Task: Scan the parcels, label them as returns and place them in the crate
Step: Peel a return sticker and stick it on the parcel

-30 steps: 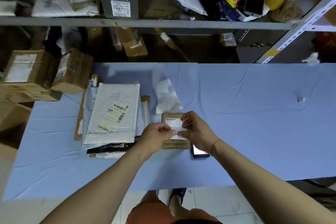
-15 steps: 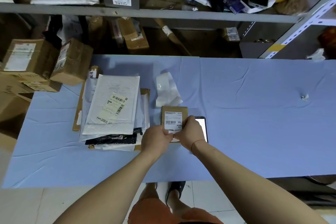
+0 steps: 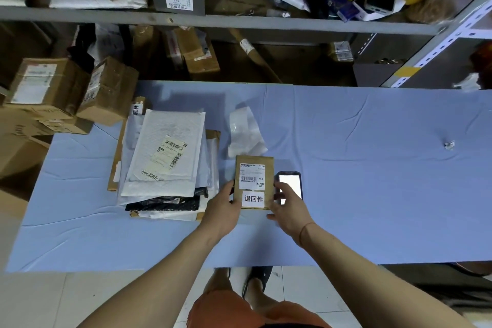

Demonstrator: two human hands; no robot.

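Labelling done: left grip (image 3: 222, 208) holds small brown cardboard parcel (image 3: 254, 185) bearing white return sticker (image 3: 253, 198), right grip (image 3: 288, 210) loosely open beside it; crating due next.

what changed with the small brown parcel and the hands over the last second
The white return sticker the hands were pressing on a second ago now lies flat on the small brown parcel, below its shipping label. The left hand has slid to the parcel's left edge and holds it; the right hand has come off to the right, over the lit phone. The mailer stack stayed as it was.
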